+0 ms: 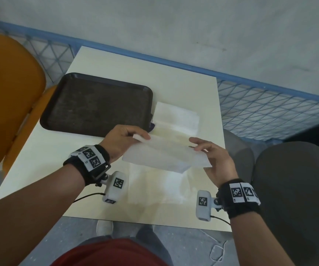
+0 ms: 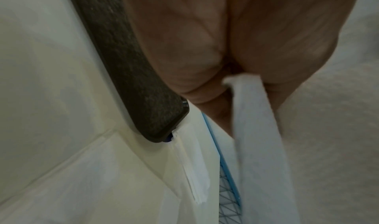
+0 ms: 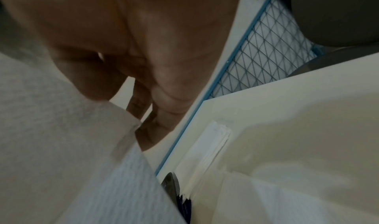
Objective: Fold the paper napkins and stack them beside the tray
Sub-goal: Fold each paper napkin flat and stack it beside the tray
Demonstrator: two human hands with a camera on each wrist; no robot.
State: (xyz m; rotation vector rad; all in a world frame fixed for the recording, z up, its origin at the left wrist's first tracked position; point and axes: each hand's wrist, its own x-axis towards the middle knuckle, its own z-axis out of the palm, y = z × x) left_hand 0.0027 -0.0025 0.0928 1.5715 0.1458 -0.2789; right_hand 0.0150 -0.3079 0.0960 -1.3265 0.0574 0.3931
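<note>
A white paper napkin [image 1: 166, 154] hangs above the table, held between both hands. My left hand [image 1: 124, 139] pinches its upper left corner; the left wrist view shows the napkin [image 2: 256, 130] caught between thumb and finger. My right hand [image 1: 212, 156] pinches the right end, and the napkin [image 3: 71, 138] fills the lower left of the right wrist view. A stack of folded white napkins [image 1: 176, 118] lies flat just right of the dark brown tray [image 1: 95, 104]. More unfolded napkin paper [image 1: 154, 187] lies on the table under the held one.
The cream table [image 1: 116, 62] stands against a blue wire fence [image 1: 270, 106]. An orange chair [image 1: 7, 93] is at the left, grey seats [image 1: 289, 179] at the right. A small dark blue object [image 1: 152, 126] peeks out at the tray's near right corner.
</note>
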